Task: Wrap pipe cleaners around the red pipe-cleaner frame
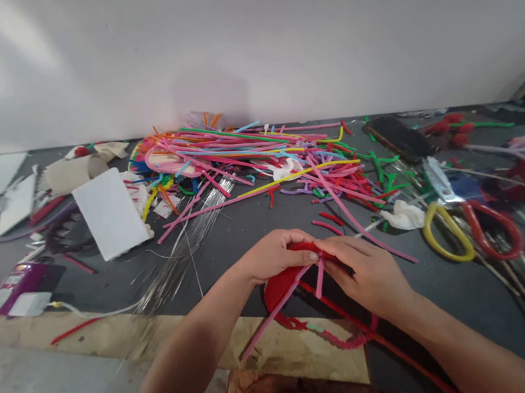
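My left hand (pixel 275 255) and my right hand (pixel 369 267) meet over the table's near edge, fingertips closed together on a red fuzzy craft piece. A pink pipe cleaner (pixel 276 316) sticks out from between the fingers, one long end slanting down to the left and a shorter end hanging near the right hand. Part of the red piece (pixel 279 292) shows below my left hand; its full shape is hidden by the fingers. Under the hands hangs a looped red fuzzy strand (pixel 336 339) with a pale green bit on it. A long red strand (pixel 395 346) runs down toward my right forearm.
Behind the hands lies a big heap of coloured pipe cleaners (pixel 244 149) with a bundle of thin wires (pixel 173 266). Scissors (pixel 444 191) and a dark phone (pixel 399 137) lie right. A white card (pixel 110 213) and a purple device (pixel 19 288) are left. A wall stands behind.
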Demonstrator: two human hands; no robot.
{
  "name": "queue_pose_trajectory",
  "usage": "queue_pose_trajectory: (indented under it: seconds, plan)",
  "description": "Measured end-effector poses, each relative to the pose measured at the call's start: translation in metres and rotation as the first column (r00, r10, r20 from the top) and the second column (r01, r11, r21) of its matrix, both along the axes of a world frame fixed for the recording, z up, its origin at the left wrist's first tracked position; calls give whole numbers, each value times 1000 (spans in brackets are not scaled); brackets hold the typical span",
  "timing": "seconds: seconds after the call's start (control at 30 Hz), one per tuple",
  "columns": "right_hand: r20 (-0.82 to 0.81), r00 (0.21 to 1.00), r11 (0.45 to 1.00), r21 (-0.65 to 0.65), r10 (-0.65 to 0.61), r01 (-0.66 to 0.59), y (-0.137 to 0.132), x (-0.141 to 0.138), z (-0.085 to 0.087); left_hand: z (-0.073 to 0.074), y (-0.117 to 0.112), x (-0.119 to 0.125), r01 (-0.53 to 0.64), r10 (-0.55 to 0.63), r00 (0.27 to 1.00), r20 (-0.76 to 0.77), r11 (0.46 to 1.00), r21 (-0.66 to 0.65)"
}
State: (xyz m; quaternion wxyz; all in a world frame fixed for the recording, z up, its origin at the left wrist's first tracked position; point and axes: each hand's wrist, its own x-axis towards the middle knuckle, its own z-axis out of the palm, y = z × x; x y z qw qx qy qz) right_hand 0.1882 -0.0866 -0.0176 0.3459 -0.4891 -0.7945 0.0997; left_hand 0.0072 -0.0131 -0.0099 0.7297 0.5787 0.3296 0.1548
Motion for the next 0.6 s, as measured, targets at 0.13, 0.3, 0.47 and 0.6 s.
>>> queue_pose_trajectory:
  seconds: [0.13,0.3,0.47,0.6]
  plan:
    - [-84,996,997,-72,16,-22,0,1,3,0,1,-1,19,-18,1000,-18,999,40]
    - [-142,990,995,-101,6,-21,2,1,2,1,1,-1,51,-38,995,-91,987,153]
    - [-225,974,981,-193,-42,-3,2,1,1,3,-1,1,71,-34,989,-146,965,253]
    - [-273,957,950,-313,-101,11,2,-1,3,2,-2,2,73,-25,985,-168,955,286]
